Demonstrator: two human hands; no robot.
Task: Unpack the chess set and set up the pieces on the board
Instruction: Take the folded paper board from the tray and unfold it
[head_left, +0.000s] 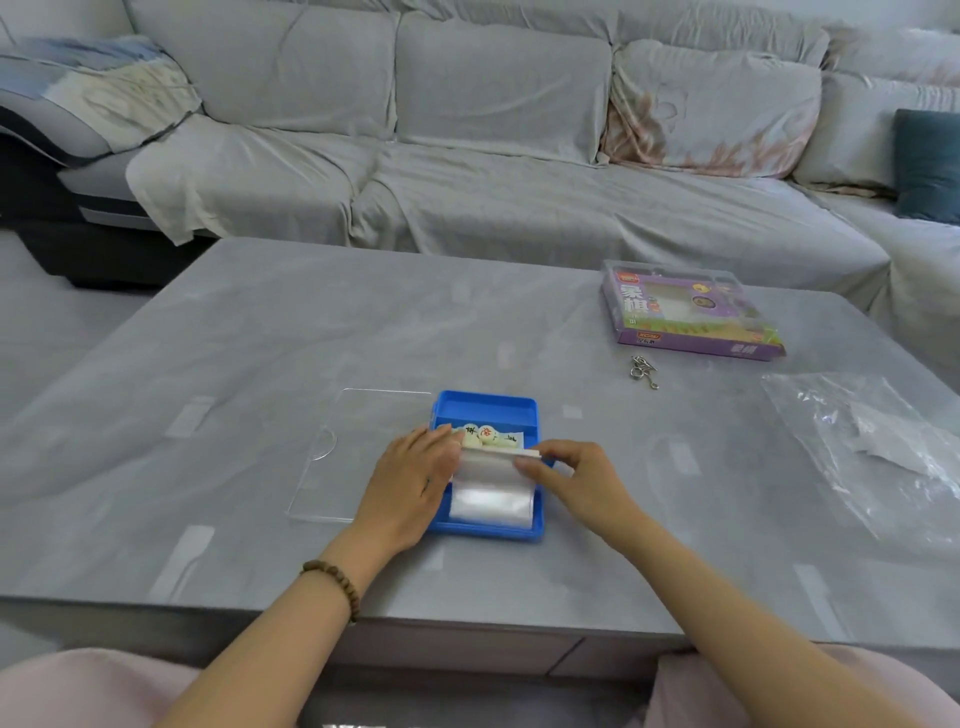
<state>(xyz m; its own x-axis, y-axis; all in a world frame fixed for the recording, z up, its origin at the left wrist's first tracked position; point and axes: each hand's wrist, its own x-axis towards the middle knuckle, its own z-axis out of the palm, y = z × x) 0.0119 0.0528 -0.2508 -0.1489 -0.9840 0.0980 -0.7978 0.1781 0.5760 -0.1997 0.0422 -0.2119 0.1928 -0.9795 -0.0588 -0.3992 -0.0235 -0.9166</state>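
- Left hand (410, 483) palm down, bead bracelet (335, 582) on the wrist, fingers nearly straight and held together, laid over the left rim of the blue box (485, 402); fingertips against the left edge of the folded sheet (491, 493); no curl around anything, thumb hidden.
- Right hand (576, 478) in from the right, thumb and forefinger pinching the sheet's far right corner, other fingers curled under.
- Box near the front middle of the grey table (260, 338), open side up, long axis running away from the person.
- Sheet pale, glossy, translucent, folded flat over the near part of the box; far edge raised.
- Chess pieces (480, 435) showing in the far part: cream discs, red and dark characters on top.
- Clear lid (332, 467) flat on the table, just beside the box's left side.
- Purple packaging (691, 312), metal rings (642, 371) and crumpled plastic bag (872, 452) well apart to the right.
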